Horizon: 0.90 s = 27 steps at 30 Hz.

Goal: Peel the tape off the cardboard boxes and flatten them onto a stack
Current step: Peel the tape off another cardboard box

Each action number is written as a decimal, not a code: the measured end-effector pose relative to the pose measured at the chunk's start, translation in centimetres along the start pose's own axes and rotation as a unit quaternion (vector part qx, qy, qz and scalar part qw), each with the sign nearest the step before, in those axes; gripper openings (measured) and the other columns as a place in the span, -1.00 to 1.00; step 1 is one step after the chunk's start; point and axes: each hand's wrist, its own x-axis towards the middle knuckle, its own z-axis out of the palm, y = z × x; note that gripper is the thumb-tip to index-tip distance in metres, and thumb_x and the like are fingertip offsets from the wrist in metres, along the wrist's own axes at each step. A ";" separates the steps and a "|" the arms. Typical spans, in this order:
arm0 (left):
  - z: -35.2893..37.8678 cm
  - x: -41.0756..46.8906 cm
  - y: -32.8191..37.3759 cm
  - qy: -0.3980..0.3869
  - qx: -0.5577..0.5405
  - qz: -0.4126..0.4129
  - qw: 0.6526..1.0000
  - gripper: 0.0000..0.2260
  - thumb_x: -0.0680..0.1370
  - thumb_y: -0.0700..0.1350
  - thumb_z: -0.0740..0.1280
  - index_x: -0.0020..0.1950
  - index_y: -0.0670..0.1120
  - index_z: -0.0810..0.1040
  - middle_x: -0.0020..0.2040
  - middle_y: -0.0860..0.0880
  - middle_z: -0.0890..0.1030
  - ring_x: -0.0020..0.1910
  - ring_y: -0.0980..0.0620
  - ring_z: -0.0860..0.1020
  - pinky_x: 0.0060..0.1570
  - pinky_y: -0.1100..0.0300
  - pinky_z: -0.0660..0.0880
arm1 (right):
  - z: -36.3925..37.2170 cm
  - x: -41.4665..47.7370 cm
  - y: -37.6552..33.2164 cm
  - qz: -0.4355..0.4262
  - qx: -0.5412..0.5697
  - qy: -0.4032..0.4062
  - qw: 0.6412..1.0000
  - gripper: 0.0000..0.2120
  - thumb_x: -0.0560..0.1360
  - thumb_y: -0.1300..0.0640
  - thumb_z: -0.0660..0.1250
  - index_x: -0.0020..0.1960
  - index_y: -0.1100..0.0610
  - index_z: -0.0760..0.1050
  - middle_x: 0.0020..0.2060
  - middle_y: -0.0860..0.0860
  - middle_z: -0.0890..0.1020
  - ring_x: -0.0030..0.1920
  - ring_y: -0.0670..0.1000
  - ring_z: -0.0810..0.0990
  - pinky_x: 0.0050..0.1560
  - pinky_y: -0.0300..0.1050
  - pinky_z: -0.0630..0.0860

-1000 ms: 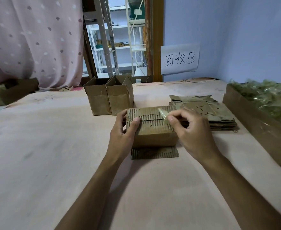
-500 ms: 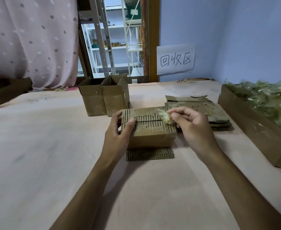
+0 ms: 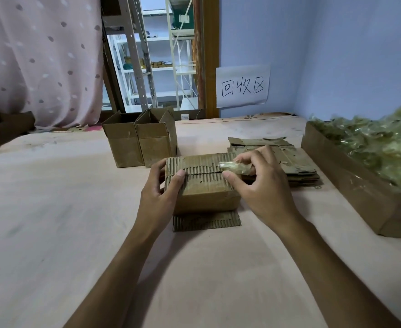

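A person's left hand (image 3: 162,194) grips the end of a box (image 3: 204,185) at mid-table (image 3: 52,221) while the right hand (image 3: 258,183) pinches crumpled tape (image 3: 233,167) over its top seam, beside the flattened stack (image 3: 289,162)

Brown ribbed cardboard box (image 3: 204,185), pale pink table (image 3: 52,221), pink dotted curtain (image 3: 41,60), blue wall (image 3: 336,55), greenish crumpled tape (image 3: 379,147).

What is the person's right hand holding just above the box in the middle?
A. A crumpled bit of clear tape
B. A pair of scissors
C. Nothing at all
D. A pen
A: the right hand pinches a crumpled wad of tape between thumb and fingers at the top of the box, while the left hand grips the box's other end.
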 end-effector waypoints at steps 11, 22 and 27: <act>-0.1 -0.1 0.9 0.066 0.089 0.053 0.993 -0.61 0.64 0.02 0.35 0.46 0.04 0.44 0.33 0.03 0.57 0.28 0.16 0.54 0.18 0.22 0.58 | 0.3 -0.2 -0.2 0.013 0.074 0.067 0.995 -0.83 0.61 0.11 0.40 0.14 0.08 0.71 -0.09 -0.09 0.70 -0.09 -0.08 0.66 -0.07 0.04 0.63; -0.1 -0.2 0.7 0.148 0.316 0.327 0.878 -0.81 0.65 -0.23 0.37 0.23 -0.17 0.68 0.16 -0.09 0.70 0.16 -0.07 0.64 0.08 -0.05 0.62 | 0.1 0.0 -2.0 0.194 0.369 0.024 0.909 -0.73 0.53 0.24 0.49 0.21 0.07 0.63 -0.21 0.02 0.76 -0.18 -0.07 0.71 -0.02 -0.08 0.62; -0.2 -0.3 1.2 0.157 0.295 0.325 0.885 -0.75 0.70 -0.12 0.28 0.27 -0.18 0.66 0.20 -0.09 0.69 0.25 -0.09 0.63 0.16 -0.19 0.58 | 0.5 -0.1 -1.9 0.263 0.465 -0.002 0.845 -0.87 0.53 0.28 0.47 0.06 0.16 0.70 -0.11 0.09 0.77 -0.16 0.00 0.70 -0.16 -0.25 0.63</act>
